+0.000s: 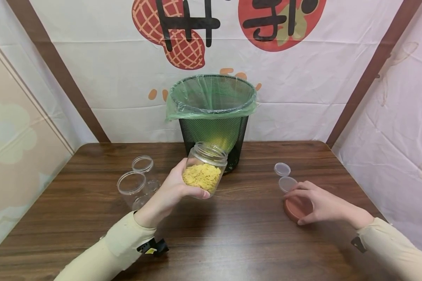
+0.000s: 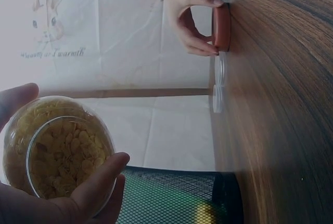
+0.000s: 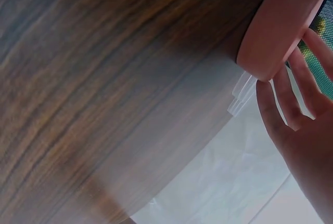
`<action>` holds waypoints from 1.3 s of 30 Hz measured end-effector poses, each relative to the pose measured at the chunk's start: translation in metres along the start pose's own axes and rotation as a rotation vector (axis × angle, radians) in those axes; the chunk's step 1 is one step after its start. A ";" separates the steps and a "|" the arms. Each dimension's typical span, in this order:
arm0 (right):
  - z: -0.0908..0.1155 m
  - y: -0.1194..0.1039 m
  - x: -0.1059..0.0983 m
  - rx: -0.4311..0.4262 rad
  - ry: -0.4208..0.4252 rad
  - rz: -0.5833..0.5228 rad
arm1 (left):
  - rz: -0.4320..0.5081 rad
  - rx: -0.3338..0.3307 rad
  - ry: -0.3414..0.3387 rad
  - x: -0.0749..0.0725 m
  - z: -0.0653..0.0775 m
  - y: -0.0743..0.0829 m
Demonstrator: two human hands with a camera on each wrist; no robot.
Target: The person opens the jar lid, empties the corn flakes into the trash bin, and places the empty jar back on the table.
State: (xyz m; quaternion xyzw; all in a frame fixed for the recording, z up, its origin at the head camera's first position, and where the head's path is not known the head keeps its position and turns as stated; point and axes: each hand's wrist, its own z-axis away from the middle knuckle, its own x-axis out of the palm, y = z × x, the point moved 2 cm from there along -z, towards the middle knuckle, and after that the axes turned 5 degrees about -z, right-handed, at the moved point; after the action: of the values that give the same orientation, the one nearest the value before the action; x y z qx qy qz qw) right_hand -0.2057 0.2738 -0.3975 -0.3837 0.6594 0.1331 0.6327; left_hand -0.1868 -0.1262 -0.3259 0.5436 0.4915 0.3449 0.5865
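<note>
My left hand (image 1: 174,185) grips a clear jar (image 1: 207,156) above the table, its open mouth tilted up and away toward the bin. Yellow flakes (image 1: 202,176) fill its lower part; in the left wrist view the flakes (image 2: 65,154) show through the jar's round base. At the right of the table, my right hand (image 1: 323,203) holds a reddish-brown round lid (image 1: 297,208) by its rim between thumb and fingers. In the right wrist view the lid (image 3: 281,24) is at the table surface, with fingertips against its edge.
A black mesh bin (image 1: 214,125) with a green liner (image 1: 212,113) stands at the back, something yellow inside. Two clear jars without lids (image 1: 131,189) stand at the left. Two clear lids (image 1: 282,169) lie just beyond the reddish-brown one. A printed cloth (image 1: 285,78) hangs behind the table.
</note>
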 end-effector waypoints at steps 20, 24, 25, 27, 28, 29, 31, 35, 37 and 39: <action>0.000 0.002 0.001 -0.019 0.025 -0.026 | -0.002 0.005 0.007 0.001 0.000 -0.001; 0.000 0.002 0.001 -0.025 0.028 -0.032 | -0.009 -0.001 0.014 0.001 0.000 -0.001; 0.000 0.002 0.001 -0.026 0.028 -0.031 | -0.010 0.000 0.015 0.000 0.001 -0.001; 0.000 0.002 0.001 -0.022 0.026 -0.028 | -0.013 -0.001 0.018 0.000 0.001 -0.001; 0.000 0.002 0.000 -0.021 0.026 -0.023 | -0.014 0.000 0.019 0.000 0.001 -0.001; 0.000 0.002 0.000 -0.017 0.030 -0.009 | -0.014 0.003 0.019 -0.001 0.002 -0.001; -0.001 0.002 -0.003 -0.009 0.040 0.005 | -0.016 0.003 0.021 -0.001 0.002 -0.001; -0.008 -0.001 -0.015 -0.032 0.096 -0.002 | -0.023 0.006 0.028 -0.002 0.003 -0.001; -0.015 -0.003 -0.023 -0.067 0.132 -0.039 | -0.027 0.006 0.033 -0.003 0.003 -0.001; -0.022 -0.005 -0.031 -0.108 0.171 -0.079 | -0.027 0.007 0.034 -0.003 0.003 0.000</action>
State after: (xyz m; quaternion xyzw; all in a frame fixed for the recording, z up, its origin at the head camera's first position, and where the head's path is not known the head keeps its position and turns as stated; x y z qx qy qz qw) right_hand -0.2212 0.2660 -0.3629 -0.4528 0.6873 0.1102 0.5572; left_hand -0.1845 -0.1301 -0.3256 0.5329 0.5101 0.3442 0.5808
